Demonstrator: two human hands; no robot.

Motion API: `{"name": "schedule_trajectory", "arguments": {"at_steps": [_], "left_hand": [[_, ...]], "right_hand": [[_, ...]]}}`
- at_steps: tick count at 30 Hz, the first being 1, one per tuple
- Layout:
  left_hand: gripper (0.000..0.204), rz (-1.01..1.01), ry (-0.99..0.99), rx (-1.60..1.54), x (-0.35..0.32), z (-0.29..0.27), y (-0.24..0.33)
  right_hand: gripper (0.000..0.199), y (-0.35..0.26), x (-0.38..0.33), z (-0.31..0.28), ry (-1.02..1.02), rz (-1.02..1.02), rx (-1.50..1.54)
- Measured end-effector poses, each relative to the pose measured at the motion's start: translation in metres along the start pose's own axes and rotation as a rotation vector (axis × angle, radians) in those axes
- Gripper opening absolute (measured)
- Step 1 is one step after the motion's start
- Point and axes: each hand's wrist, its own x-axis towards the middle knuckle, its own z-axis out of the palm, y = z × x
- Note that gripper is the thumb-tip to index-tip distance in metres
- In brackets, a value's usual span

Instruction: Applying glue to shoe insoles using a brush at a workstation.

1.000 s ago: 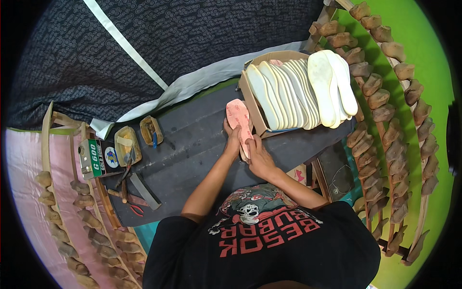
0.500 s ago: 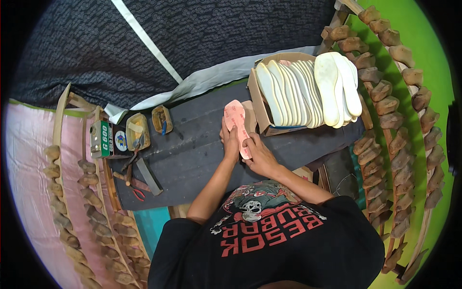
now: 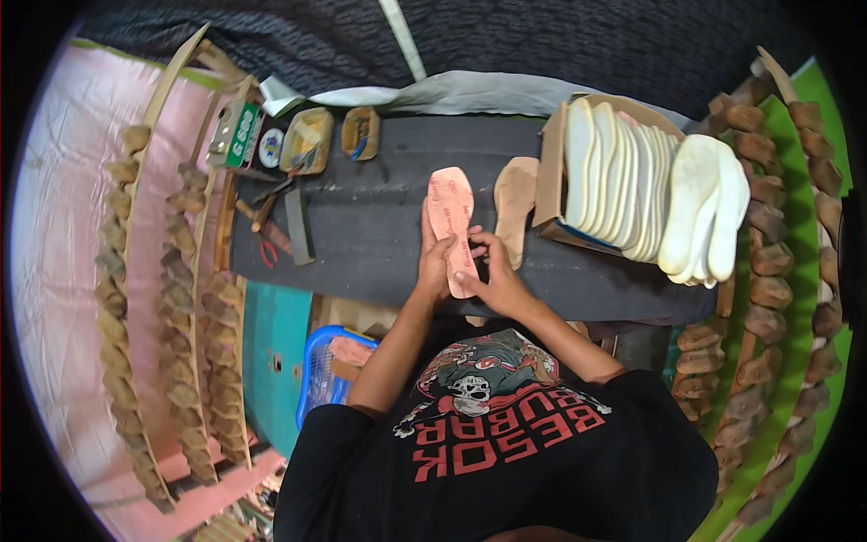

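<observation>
On the dark worktop (image 3: 379, 235), left of the cardboard box (image 3: 553, 181) of white insoles, both hands still hold the pink insole (image 3: 451, 226). Left hand (image 3: 435, 264) fingers wrap its edge; right hand (image 3: 495, 278) fingers now pinch its heel end. Earlier they pressed nearer the box; a tan insole (image 3: 515, 206) now shows beside it.

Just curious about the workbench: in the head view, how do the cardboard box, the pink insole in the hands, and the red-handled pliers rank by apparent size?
1. Cardboard box, largest.
2. Pink insole, gripped at its near end by the left hand and right hand.
3. Red-handled pliers, smallest.
All lie on one bench, so nearness hardly skews this.
</observation>
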Motion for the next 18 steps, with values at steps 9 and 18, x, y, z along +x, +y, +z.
{"name": "schedule_trajectory", "arguments": {"at_steps": [9, 18], "left_hand": [[0.081, -0.177, -0.021, 0.127, -0.027, -0.019, 0.004], [0.066, -0.420, -0.193, 0.029, 0.016, -0.044, 0.008]], "right_hand": [[0.068, 0.032, 0.046, -0.003, 0.210, 0.264, 0.277], [0.071, 0.018, 0.080, 0.006, 0.295, 0.256, 0.139]]}}
